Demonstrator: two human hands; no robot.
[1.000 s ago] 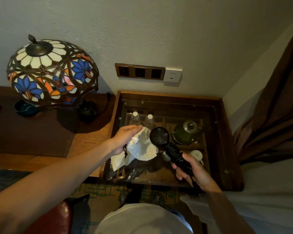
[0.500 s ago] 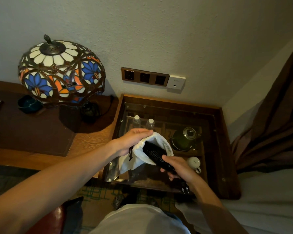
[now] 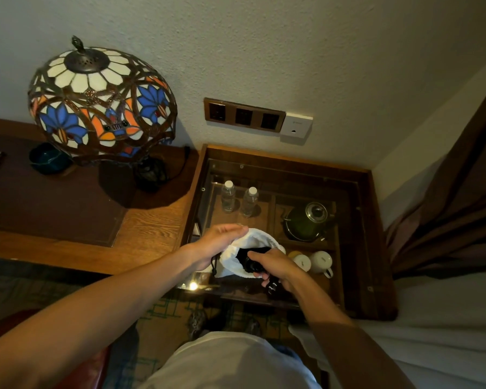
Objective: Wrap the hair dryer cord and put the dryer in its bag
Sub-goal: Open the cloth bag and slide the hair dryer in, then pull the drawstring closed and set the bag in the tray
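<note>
A white drawstring bag (image 3: 253,241) is held open above the glass-topped side table. My left hand (image 3: 219,241) grips the bag's rim at its left side, with a black drawstring dangling below the wrist. The black hair dryer (image 3: 250,261) is mostly inside the bag's mouth; only a dark part of it shows. My right hand (image 3: 275,266) is closed on the dryer's handle end at the bag's opening. The black plug (image 3: 272,287) sticks out under this hand. The wrapped cord is hidden.
Under the glass of the side table (image 3: 376,248) stand two water bottles (image 3: 237,199), a green kettle (image 3: 306,221) and white cups (image 3: 313,262). A stained-glass lamp (image 3: 101,105) stands on the wooden desk (image 3: 152,234) at left. Wall sockets (image 3: 243,115), curtain (image 3: 460,192) and bed (image 3: 446,318) are nearby.
My right hand has pushed the dryer head-first down into the bag, from fully outside to mostly inside. My left hand kept the bag open. The camera view tilted down slightly.
</note>
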